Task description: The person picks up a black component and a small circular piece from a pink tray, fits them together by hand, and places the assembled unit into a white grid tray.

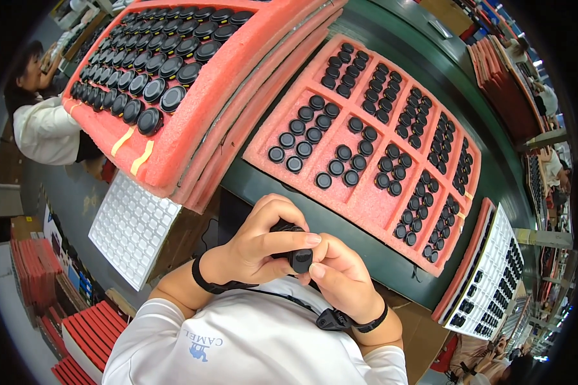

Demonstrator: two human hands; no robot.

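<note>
My left hand [263,239] is closed around a small black cylindrical part [300,259], held in front of my chest between thumb and fingers. Some black also shows behind the index finger, higher in the same hand; I cannot tell whether it is the same piece. My right hand [343,273] meets it from the other side, its thumb and fingertips pinched at the part's edge. What lies between those fingertips is mostly hidden. Just beyond my hands, a pink foam tray [366,210] holds rows of black round parts [342,153] in its compartments.
At the left rises a stack of pink foam trays [192,122], its top one full of black round parts. A white blister tray [131,224] sits below it. Another white tray [494,269] with black pieces stands at right. The green work surface [382,273] borders the middle tray. Co-workers sit nearby.
</note>
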